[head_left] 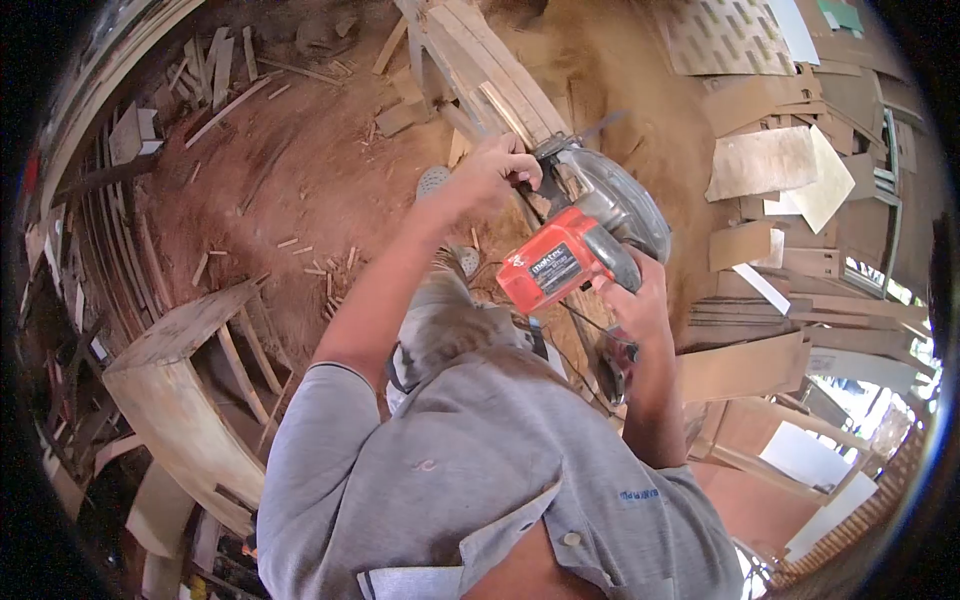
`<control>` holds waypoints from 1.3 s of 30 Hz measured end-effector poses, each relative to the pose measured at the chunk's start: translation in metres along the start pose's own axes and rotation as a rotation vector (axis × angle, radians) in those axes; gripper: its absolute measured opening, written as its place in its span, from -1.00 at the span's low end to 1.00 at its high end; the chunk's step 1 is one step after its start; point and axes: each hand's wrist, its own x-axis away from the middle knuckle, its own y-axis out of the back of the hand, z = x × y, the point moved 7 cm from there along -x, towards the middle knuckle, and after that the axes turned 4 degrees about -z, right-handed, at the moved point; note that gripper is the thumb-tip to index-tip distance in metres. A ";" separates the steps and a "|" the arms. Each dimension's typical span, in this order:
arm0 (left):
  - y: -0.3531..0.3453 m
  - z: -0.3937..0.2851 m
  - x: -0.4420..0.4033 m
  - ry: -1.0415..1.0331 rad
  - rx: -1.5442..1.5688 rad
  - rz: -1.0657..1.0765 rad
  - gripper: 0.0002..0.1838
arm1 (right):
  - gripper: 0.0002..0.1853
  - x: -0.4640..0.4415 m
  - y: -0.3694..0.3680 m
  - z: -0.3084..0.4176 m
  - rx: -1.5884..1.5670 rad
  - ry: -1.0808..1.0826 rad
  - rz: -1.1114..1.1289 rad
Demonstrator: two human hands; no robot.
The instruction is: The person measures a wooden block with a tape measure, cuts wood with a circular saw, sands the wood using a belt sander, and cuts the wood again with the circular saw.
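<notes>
A red and grey circular saw (560, 262) rests over a long wooden board, its guard and blade housing turned to the right. My right hand (637, 290) is wrapped round the saw's rear handle. My left hand (500, 168) is closed at the front left of the saw, close to its base. What its curled fingers grip, if anything, is hidden. Beyond that hand a narrow wood strip (505, 112) lies along the board (490, 60), which runs away from me. The saw's cutting edge cannot be seen.
Wood offcuts (400, 116) and sawdust cover the brown floor. A wooden frame with a curved panel (185, 400) stands at the left. Stacked boards and sheets (765, 165) fill the right side. A dark cord (575, 365) hangs near my legs, close to another red tool (618, 355).
</notes>
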 end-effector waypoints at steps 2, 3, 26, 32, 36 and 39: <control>0.002 0.001 -0.008 -0.034 -0.010 0.123 -0.77 | -0.76 0.001 0.000 0.007 0.033 0.043 -0.006; 0.008 -0.003 -0.007 -0.027 0.020 0.005 -0.78 | -0.75 0.001 0.000 0.012 0.055 0.059 -0.016; -0.001 -0.043 0.029 -0.229 -0.319 -0.613 -0.82 | -0.67 -0.001 0.001 0.014 0.085 0.025 0.013; 0.006 -0.043 0.030 -0.307 -0.376 -0.418 -0.74 | -0.69 -0.003 0.001 0.006 0.042 0.056 -0.005; -0.005 -0.039 0.039 -0.213 -0.490 -0.451 -0.70 | -0.72 -0.001 0.000 0.001 -0.004 -0.003 -0.021; -0.009 -0.038 0.040 -0.237 -0.473 -0.461 -0.66 | -0.76 -0.002 0.000 -0.004 -0.023 0.018 -0.038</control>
